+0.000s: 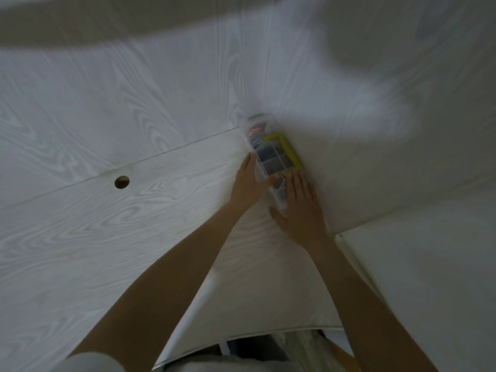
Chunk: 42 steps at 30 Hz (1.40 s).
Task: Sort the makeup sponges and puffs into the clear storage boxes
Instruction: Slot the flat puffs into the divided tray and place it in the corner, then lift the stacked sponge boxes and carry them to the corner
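Clear storage box (273, 154), yellow trim, sits on the white wood-grain desk (80, 224) at 12 o'clock of both hands. Left hand (248, 181) and right hand (300, 208) flank it, fingers straight, flat against its sides. Contents blurred.

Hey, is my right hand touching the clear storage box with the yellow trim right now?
Touching. The head view shows the right hand lying with straight fingers on the near end of the storage box, no gap showing between them.
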### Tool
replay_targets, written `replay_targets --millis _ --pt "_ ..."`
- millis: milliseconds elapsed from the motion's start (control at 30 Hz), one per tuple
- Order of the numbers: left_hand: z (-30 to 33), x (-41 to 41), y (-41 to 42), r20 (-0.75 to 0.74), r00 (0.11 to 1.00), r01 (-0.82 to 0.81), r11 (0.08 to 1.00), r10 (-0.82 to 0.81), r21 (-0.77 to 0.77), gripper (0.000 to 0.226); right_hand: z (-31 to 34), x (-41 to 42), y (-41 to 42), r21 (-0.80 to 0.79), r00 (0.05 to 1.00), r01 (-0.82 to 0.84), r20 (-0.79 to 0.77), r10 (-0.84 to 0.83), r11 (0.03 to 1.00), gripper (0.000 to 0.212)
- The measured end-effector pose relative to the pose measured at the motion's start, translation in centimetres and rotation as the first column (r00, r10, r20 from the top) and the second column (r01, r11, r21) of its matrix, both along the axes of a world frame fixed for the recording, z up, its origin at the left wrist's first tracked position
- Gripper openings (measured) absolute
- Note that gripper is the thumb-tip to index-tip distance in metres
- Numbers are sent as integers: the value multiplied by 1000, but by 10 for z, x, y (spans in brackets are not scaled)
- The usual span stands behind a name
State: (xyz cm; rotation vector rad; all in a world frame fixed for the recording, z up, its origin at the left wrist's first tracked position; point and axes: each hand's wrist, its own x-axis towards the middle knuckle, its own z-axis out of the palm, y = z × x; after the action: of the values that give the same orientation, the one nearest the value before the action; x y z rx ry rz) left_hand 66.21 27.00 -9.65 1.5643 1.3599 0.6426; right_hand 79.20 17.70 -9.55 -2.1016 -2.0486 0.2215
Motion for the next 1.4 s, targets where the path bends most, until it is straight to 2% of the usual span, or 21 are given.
replay_targets --millis 100,167,300,433,500,600,667,800,933,1000,1100,1200,1267,1333,1400 --pt "-4 -1 17 46 999 -25 999 24 35 82 5 0 23 -27 999 -33 -22 33 999 87" --pt "0 -5 26 22 999 -35 999 34 35 84 5 -2 35 -37 998 -43 -46 41 998 85" --pt "-3 -10 45 -182 983 -31 999 33 17 89 7 -5 52 2 995 -12 -102 12 1000 79" --pt "12 -8 36 -357 934 -15 1000 17 11 81 10 -3 53 -23 989 14 -144 -17 1000 76" --pt "27 -15 20 -367 927 -49 996 72 72 68 17 -9 45 64 991 -1 -137 10 998 66" --pt "47 -51 -15 -310 937 -78 963 159 259 40 34 -33 21 408 987 -9 -144 74 913 30" --pt "54 -91 -45 -281 944 -83 950 171 300 30 45 -64 0 457 974 -12 -195 113 890 20" --pt "52 -194 -115 -227 942 -193 952 248 238 24 46 -140 -36 306 961 -104 -213 175 946 18" --pt "30 -312 -193 -249 903 -334 937 350 103 24 40 -233 -58 6 924 -206 -329 196 979 10" --pt "19 -378 -232 -246 846 -490 872 473 -10 24 38 -290 -68 -84 882 -303 -402 246 949 11" --pt "14 -478 -276 -227 714 -693 715 662 -96 28 39 -387 -78 -160 799 -400 -544 258 902 16" --pt "30 -560 -289 -133 503 -864 499 854 -63 35 39 -477 -77 -158 716 -463 -647 262 872 28" --pt "42 -603 -285 -29 374 -927 372 927 -41 44 45 -527 -67 -190 653 -451 -736 177 872 38" --pt "51 -640 -274 55 333 -939 336 941 -72 52 52 -573 -53 -283 570 -419 -822 7 863 49" --pt "57 -671 -256 100 379 -909 390 920 -146 58 57 -611 -38 -365 483 -391 -863 -150 845 56"
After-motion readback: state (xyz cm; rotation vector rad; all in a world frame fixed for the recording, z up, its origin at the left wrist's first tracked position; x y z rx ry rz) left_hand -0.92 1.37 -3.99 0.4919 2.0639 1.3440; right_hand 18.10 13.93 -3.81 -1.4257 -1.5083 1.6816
